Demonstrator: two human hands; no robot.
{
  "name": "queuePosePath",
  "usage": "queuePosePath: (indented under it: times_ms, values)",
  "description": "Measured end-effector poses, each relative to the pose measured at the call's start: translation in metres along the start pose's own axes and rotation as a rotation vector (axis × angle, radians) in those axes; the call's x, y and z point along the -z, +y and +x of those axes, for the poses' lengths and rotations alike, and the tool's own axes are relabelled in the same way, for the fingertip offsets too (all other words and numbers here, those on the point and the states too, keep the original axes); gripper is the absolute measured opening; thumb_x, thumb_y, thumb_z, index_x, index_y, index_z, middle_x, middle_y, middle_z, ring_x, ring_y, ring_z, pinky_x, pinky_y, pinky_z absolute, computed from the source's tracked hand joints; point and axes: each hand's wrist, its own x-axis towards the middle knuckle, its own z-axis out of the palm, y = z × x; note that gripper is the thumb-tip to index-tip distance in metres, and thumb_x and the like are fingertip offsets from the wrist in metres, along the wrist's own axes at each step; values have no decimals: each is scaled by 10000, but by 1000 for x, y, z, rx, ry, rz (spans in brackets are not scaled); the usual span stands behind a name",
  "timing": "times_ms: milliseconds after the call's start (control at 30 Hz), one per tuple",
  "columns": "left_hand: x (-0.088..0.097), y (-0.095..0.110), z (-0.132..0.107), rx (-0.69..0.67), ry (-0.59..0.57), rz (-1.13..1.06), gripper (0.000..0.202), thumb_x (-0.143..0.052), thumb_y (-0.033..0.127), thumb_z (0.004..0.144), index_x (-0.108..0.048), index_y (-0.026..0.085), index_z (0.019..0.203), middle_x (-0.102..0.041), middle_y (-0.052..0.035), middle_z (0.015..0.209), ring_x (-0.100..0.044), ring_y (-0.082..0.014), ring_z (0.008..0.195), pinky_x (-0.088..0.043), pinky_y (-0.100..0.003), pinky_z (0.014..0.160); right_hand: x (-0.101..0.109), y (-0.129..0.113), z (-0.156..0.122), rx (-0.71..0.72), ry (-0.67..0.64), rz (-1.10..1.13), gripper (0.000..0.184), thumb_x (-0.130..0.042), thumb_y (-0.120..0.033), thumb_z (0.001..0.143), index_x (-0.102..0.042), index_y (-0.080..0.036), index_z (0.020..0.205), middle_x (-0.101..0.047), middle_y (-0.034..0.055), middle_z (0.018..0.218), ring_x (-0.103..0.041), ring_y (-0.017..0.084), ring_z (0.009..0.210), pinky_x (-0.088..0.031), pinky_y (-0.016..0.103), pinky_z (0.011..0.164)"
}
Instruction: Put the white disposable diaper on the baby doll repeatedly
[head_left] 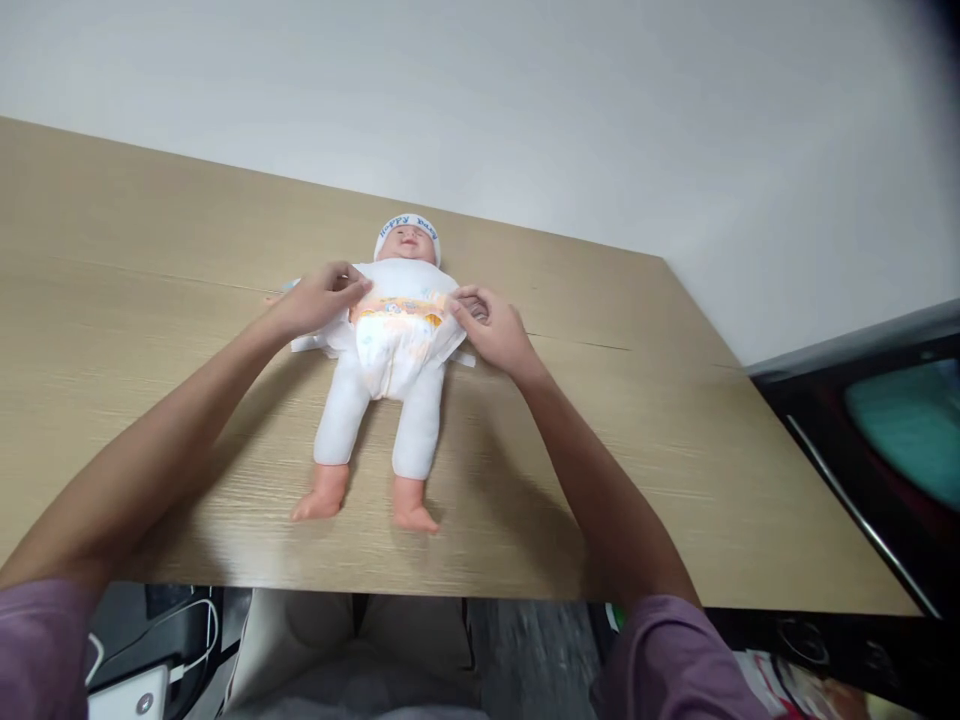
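Note:
A baby doll (pixel 335 405) in a white outfit and a lettered white headband lies on its back on the table, feet toward me. Over its hips and belly sits a white diaper (pixel 394 355) with an orange patterned waistband, its front folded up. My left hand (pixel 330 295) pinches the upper corner of the diaper on the left side, thumb and fingers pressed together. At the opposite corner, my right hand (pixel 487 320) grips the diaper edge between thumb and fingers. White side flaps of the diaper stick out beneath both hands.
The wooden table (pixel 637 430) runs up to a white wall (pixel 525 110). A black-framed object with a greenish panel (pixel 911 425) stands at the right. Below the front edge are a white device (pixel 129 695) with a cable and a black case.

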Motion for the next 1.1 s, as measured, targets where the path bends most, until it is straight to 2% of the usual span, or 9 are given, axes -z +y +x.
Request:
queuePosePath:
  times_ms: [100,167,267,400,500,600,800,967,1100]
  values:
    - [0,14,3,-77,185,128,212,-682,420,1057,-678,237,1163,-792,-121,1203,-685,-292,1026,-580,-479,981,2,8,-20,24,208,-139,369,-644,-556,1075,-760,-221,1179,-808,95,1060,-726,249,885,-630,425,869]
    - [-8,33,-1,-213,234,206,164,-625,332,1077,-683,240,1199,-772,-134,1287,-668,-325,1141,-545,-528,1086,-3,15,-39,8,258,-209,332,-624,-518,1090,-748,-222,1173,-792,92,1037,-712,247,840,-623,432,849]
    - [-31,66,-11,-382,129,300,197,-590,313,1102,-720,219,1218,-756,-151,1299,-639,-371,1245,-501,-575,1146,-14,26,-65,-4,259,-296,283,-647,-490,1082,-727,-223,1130,-776,97,1032,-706,264,855,-618,452,894]
    - [-64,92,-20,-397,-34,441,248,-584,344,1114,-781,198,1154,-754,-184,1307,-601,-437,1298,-474,-640,1120,-21,40,-77,9,229,-372,210,-664,-437,1072,-707,-234,1103,-773,108,1030,-721,319,1020,-591,506,1041]
    - [-76,95,-22,-372,-15,498,282,-693,447,1067,-796,207,1175,-739,-193,1331,-566,-486,1329,-463,-659,1099,-20,46,-76,-7,224,-395,199,-676,-438,1076,-701,-241,1091,-755,101,1000,-708,333,1045,-577,514,1055]
    - [-81,93,-25,-365,2,530,444,-833,582,972,-791,211,1212,-706,-210,1367,-551,-531,1349,-443,-676,1111,-21,47,-75,-54,223,-412,200,-715,-448,1063,-685,-250,1049,-736,91,979,-690,326,1016,-572,495,1022]
    - [-87,95,-29,-347,-1,548,655,-884,748,898,-790,207,1255,-643,-230,1443,-500,-579,1421,-372,-695,1181,-20,43,-73,-279,208,-334,273,-825,-445,970,-627,-265,1023,-701,9,842,-691,271,866,-546,416,906]
    - [-83,98,-26,-299,-26,581,540,-765,677,1016,-809,245,1337,-646,-207,1457,-504,-539,1411,-378,-682,1175,-14,36,-70,-392,143,-248,329,-799,-505,954,-577,-278,868,-685,-16,767,-659,230,786,-477,352,795]
    - [-83,97,-24,-284,-19,594,474,-767,573,1012,-831,244,1347,-651,-205,1446,-502,-549,1410,-384,-687,1166,-9,34,-67,-372,105,22,387,-741,-584,933,-557,-278,785,-580,-33,700,-556,191,695,-412,322,695]
